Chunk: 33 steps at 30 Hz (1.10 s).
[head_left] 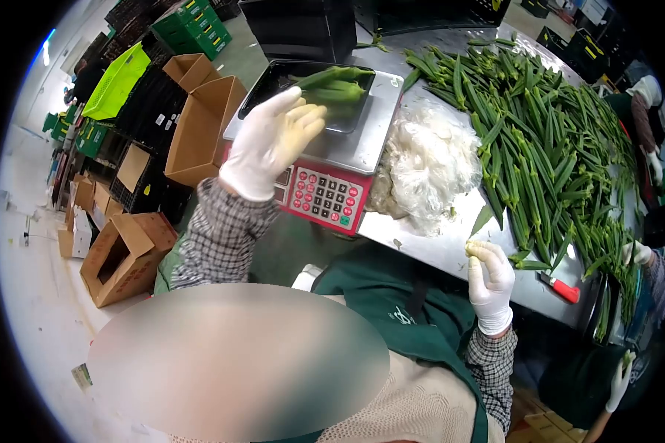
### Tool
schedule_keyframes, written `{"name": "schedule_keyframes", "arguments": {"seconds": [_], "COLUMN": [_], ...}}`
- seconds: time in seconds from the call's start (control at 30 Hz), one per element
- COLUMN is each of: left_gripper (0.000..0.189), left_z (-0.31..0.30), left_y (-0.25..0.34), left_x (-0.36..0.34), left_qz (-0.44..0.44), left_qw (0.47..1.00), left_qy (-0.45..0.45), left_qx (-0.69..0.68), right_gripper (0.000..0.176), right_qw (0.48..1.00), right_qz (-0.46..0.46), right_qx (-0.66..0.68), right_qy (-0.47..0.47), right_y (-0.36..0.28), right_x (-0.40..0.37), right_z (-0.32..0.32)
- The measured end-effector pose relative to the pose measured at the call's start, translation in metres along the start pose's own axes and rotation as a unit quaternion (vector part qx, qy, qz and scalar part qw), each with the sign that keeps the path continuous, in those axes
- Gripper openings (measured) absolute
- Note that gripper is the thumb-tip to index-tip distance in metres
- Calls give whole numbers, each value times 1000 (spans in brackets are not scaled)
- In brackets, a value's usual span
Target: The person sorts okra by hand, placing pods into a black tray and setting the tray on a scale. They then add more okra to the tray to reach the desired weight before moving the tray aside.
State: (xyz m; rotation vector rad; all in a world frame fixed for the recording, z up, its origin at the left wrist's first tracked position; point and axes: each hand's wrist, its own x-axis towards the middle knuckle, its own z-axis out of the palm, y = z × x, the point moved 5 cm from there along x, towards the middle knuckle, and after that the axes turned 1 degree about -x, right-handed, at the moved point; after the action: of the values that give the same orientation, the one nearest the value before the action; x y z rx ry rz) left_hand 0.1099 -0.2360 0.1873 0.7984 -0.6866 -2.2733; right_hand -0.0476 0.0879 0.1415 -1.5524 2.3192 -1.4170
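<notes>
My left hand (pixel 273 140), in a white glove, is over the front left of a black tray, its fingers apart and nothing held. Several okra pods (pixel 332 87) lie in the black tray (pixel 356 122), which rests on the metal plate of a scale (pixel 325 193) with a red keypad. My right hand (pixel 489 277), gloved too, is over the table's front edge with fingertips pinched together at the tip of a small green piece (pixel 482 220). A clump of clear plastic bags (pixel 432 166) sits between scale and okra pile (pixel 539 162).
A red-handled knife (pixel 561 288) lies near the table's front edge. A black crate (pixel 299 29) stands behind the scale. Cardboard boxes (pixel 199 133) and a lime-green crate (pixel 116 81) are at the left. Co-workers' gloved hands (pixel 655 168) show at the right.
</notes>
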Motion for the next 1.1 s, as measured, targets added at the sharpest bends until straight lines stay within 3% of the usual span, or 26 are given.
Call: {"name": "schedule_keyframes", "arguments": {"seconds": [0.13, 0.2, 0.3, 0.37, 0.4, 0.43, 0.47, 0.5, 0.53, 0.6, 0.67, 0.73, 0.83, 0.97, 1.1], "left_gripper": [39, 35, 37, 36, 39, 40, 41, 48, 56, 63, 65, 70, 69, 55, 47], "left_z": [-1, 6, 5, 8, 12, 22, 30, 34, 38, 38, 46, 43, 42, 49, 47], "left_y": [65, 94, 98, 85, 74, 66, 54, 45, 27, 17, 16, 14, 14, 5, 1], "left_x": [-31, -34, -12, 12, 25, 30, 36, 48, 68, 86, 87, 95, 99, 111, 126], "left_qz": [229, 347, 393, 377, 380, 396, 408, 391, 314, 305, 288, 308, 337, 404, 442], "left_qw": [954, 914, 831, 753, 714, 614, 503, 517, 557, 501, 494, 438, 429, 326, 315], "left_qy": [-152, -132, -45, -49, -107, -134, -164, -206, -270, -277, -298, -302, -274, -264, -224], "left_qx": [124, 164, 391, 536, 578, 669, 744, 733, 720, 761, 765, 789, 792, 813, 809], "right_gripper": [14, 14, 13, 14, 15, 19, 20, 19, 19, 18, 17, 16, 15, 14, 13], "right_qw": [999, 998, 989, 968, 945, 935, 894, 873, 873, 858, 857, 861, 871, 890, 911], "right_qz": [21, 5, -95, -165, -210, -258, -273, -289, -280, -295, -294, -286, -279, -269, -253], "right_qx": [18, 3, -33, -40, -93, -57, -78, -80, -84, -98, -112, -123, -144, -177, -218], "right_qy": [-23, -61, -113, -184, -231, -236, -347, -385, -390, -410, -409, -403, -378, -324, -243], "right_y": [0, -15, -67, -117, -145, -165, -189, -202, -203, -211, -213, -211, -208, -207, -193], "right_x": [8, 26, 63, 84, 91, 96, 106, 112, 108, 106, 105, 100, 103, 109, 121], "right_z": [-1, -2, -4, -1, 0, 3, 15, 18, 19, 19, 16, 14, 13, 11, 19]}}
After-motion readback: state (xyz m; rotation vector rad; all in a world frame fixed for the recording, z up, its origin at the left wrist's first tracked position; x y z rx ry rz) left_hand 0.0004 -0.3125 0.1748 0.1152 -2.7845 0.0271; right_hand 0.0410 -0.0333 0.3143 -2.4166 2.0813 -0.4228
